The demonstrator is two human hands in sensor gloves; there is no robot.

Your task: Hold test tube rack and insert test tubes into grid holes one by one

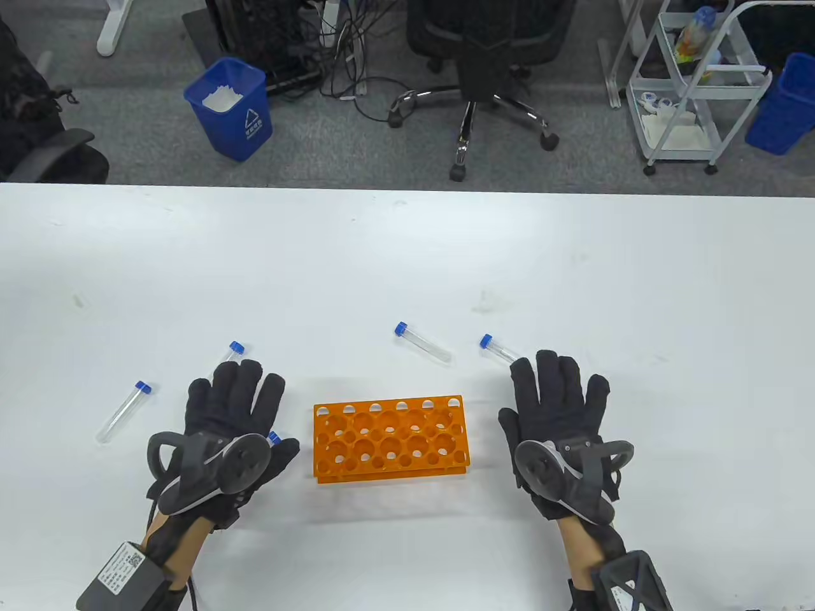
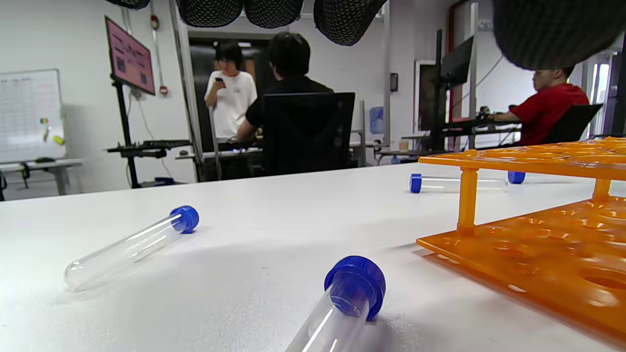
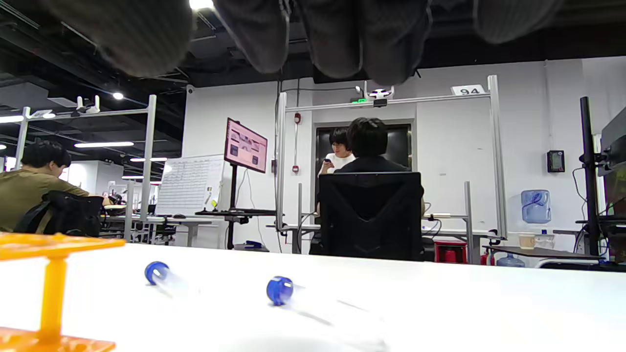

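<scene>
Five tubes [image 1: 423, 343] lie flat beside the crosswise rack [image 1: 389, 438]

Left hand [image 1: 229, 414] flat, palm down, fingers spread and extended forward, gripping nothing. Right hand [image 1: 557, 414] mirrors it: palm down, fingers splayed. Tracker on each hand's back.

Your hands, left [image 1: 232, 414] and right [image 1: 557, 407], wear black knit gloves; grey ringed trackers are strapped across their backs, bare skin shows at your wrists, and labelled grey modules sit behind.
</scene>
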